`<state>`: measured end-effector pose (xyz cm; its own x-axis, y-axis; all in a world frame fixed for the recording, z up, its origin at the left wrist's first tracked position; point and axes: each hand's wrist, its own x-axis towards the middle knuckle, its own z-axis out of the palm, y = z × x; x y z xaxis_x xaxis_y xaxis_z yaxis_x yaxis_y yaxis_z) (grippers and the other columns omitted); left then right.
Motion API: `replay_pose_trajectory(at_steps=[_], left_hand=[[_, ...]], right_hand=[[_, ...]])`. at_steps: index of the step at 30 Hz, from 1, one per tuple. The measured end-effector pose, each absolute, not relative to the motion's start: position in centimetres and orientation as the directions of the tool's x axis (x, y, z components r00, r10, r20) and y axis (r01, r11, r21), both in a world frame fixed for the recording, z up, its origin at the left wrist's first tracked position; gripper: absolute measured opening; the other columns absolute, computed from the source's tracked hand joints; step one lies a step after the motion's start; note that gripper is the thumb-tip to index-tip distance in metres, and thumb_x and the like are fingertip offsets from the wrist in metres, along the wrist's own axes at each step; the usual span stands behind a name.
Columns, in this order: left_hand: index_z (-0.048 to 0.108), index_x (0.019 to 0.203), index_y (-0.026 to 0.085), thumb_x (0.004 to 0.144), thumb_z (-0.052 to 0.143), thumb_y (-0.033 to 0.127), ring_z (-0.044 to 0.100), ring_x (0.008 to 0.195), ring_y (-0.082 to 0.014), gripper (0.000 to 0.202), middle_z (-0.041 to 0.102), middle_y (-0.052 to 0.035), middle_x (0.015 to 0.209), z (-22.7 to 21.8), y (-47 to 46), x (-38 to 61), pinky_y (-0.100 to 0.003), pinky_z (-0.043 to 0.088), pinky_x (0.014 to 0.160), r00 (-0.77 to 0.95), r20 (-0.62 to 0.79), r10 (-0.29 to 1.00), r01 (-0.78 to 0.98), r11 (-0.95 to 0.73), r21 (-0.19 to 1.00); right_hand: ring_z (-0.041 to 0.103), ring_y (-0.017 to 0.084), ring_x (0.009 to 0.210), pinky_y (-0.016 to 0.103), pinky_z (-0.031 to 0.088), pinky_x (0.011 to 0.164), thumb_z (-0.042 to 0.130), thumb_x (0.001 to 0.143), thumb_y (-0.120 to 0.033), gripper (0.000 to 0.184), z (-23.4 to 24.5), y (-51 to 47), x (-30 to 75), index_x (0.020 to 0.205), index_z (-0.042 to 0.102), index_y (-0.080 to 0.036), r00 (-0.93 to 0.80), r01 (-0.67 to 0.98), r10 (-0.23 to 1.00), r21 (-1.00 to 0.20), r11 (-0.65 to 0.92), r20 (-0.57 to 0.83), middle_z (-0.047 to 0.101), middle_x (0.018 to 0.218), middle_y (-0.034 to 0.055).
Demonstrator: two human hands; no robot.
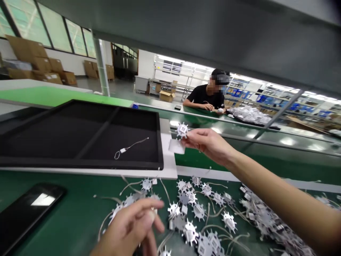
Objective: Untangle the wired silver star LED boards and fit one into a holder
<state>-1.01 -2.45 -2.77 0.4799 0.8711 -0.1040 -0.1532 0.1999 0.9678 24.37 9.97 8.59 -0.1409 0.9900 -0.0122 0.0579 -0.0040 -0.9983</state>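
My right hand (209, 144) is stretched forward over the bench, its fingertips pinching a small white toothed part (182, 130) held up near the right edge of a black tray (80, 163). One wired white piece (125, 149) lies inside that tray. My left hand (133, 227) is low at the front, fingers curled together over a scatter of the same white toothed parts with thin wires (197, 213) on the green mat. What its fingers hold is hidden.
A dark phone (26, 209) lies at the front left. A white board (170, 167) sits under the tray. A thick heap of parts (263, 217) lies on the right. Across the conveyor (266, 138) another person (207, 96) sits beside a pile of white parts (250, 114).
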Motion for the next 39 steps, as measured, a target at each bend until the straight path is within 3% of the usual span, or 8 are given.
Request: replay_pose_trajectory(at_steps=[4, 8, 11, 17, 22, 28, 34, 39], left_hand=[[0.021, 0.152, 0.031, 0.084, 0.072, 0.058, 0.072, 0.085, -0.0234, 0.089, 0.050, -0.0209, 0.137, -1.9, -2.5, -0.9, -0.027, 0.062, 0.058, 0.651, 0.089, 0.754, -0.404, 0.244, 0.882], [0.013, 0.152, 0.050, 0.060, 0.097, 0.023, 0.068, 0.105, -0.0264, 0.128, 0.026, -0.0142, 0.158, -1.7, -3.2, -1.1, -0.031, 0.064, 0.076, 0.627, 0.095, 0.774, -0.400, 0.215, 0.891], [0.009, 0.153, 0.051, 0.066, 0.091, 0.013, 0.070, 0.101, -0.0255, 0.126, 0.037, -0.0138, 0.153, -1.9, -3.4, -1.3, -0.041, 0.064, 0.085, 0.709, 0.169, 0.685, -0.274, 0.046, 0.961], [0.020, 0.154, 0.044, 0.081, 0.081, 0.023, 0.054, 0.132, -0.0304, 0.097, 0.026, -0.0086, 0.163, -2.5, -3.3, -0.9, -0.034, 0.063, 0.090, 0.679, 0.309, 0.666, -0.037, -0.389, 0.920], [0.038, 0.145, 0.028, 0.091, 0.071, 0.033, 0.053, 0.133, -0.0273, 0.063, 0.053, -0.0123, 0.144, -2.6, -3.5, -0.5, -0.038, 0.055, 0.104, 0.623, 0.504, 0.598, 0.093, -0.697, 0.711], [0.051, 0.129, 0.019, 0.075, 0.082, 0.023, 0.069, 0.096, -0.0188, 0.062, 0.068, -0.0068, 0.115, -2.1, -3.3, -0.4, -0.025, 0.057, 0.082, 0.532, 0.541, 0.651, 0.090, -0.679, 0.728], [0.054, 0.126, 0.017, 0.076, 0.079, 0.020, 0.067, 0.094, -0.0153, 0.056, 0.068, -0.0046, 0.110, -1.7, -3.3, -0.4, -0.023, 0.054, 0.085, 0.479, 0.581, 0.658, 0.107, -0.700, 0.706], [0.056, 0.123, 0.021, 0.073, 0.080, 0.023, 0.066, 0.076, -0.0145, 0.056, 0.069, -0.0023, 0.101, -1.2, -3.4, -0.6, -0.023, 0.055, 0.066, 0.465, 0.492, 0.736, 0.055, -0.579, 0.813]], right_hand=[[0.071, 0.012, 0.076, 0.019, 0.058, 0.068, 0.078, 0.083, -0.023, 0.007, 8.2, 2.0, 21.1, 0.079, 0.077, -0.018, -0.552, 0.144, 0.809, -0.933, 0.331, 0.202, 0.078, 0.088, 0.0042], [0.072, 0.014, 0.092, 0.023, 0.059, 0.083, 0.065, 0.091, -0.009, 0.011, 7.3, -3.0, 20.3, 0.095, 0.074, -0.014, -0.721, 0.170, 0.559, -0.679, 0.714, 0.408, 0.077, 0.098, 0.0085], [0.073, 0.015, 0.092, 0.022, 0.060, 0.083, 0.062, 0.094, -0.011, 0.011, 6.3, -4.8, 20.9, 0.098, 0.072, -0.012, -0.700, 0.161, 0.534, -0.622, 0.766, 0.475, 0.075, 0.096, 0.0103], [0.075, 0.017, 0.082, 0.025, 0.062, 0.081, 0.064, 0.094, -0.022, 0.016, 3.2, -6.0, 21.1, 0.091, 0.076, -0.012, -0.531, -0.040, 0.672, -0.807, 0.589, 0.517, 0.076, 0.087, 0.0103], [0.075, 0.017, 0.083, 0.025, 0.063, 0.080, 0.076, 0.084, -0.015, 0.016, 1.1, -6.5, 20.7, 0.100, 0.080, -0.017, -0.491, -0.289, 0.759, -0.902, 0.322, 0.428, 0.078, 0.091, 0.0072], [0.074, 0.011, 0.082, 0.018, 0.061, 0.077, 0.079, 0.082, -0.018, 0.012, -0.3, -6.3, 21.0, 0.092, 0.080, -0.024, -0.425, -0.493, 0.884, -0.869, -0.046, 0.195, 0.077, 0.090, 0.0005], [0.072, 0.006, 0.070, 0.012, 0.058, 0.069, 0.081, 0.080, -0.028, 0.005, -0.2, -5.8, 20.5, 0.083, 0.080, -0.025, -0.493, -0.584, 0.870, -0.738, -0.340, -0.010, 0.076, 0.081, -0.0019], [0.072, 0.006, 0.069, 0.011, 0.057, 0.067, 0.080, 0.081, -0.031, 0.006, -0.1, -5.6, 20.7, 0.083, 0.080, -0.025, -0.507, -0.572, 0.861, -0.733, -0.368, -0.036, 0.076, 0.080, -0.0005]])
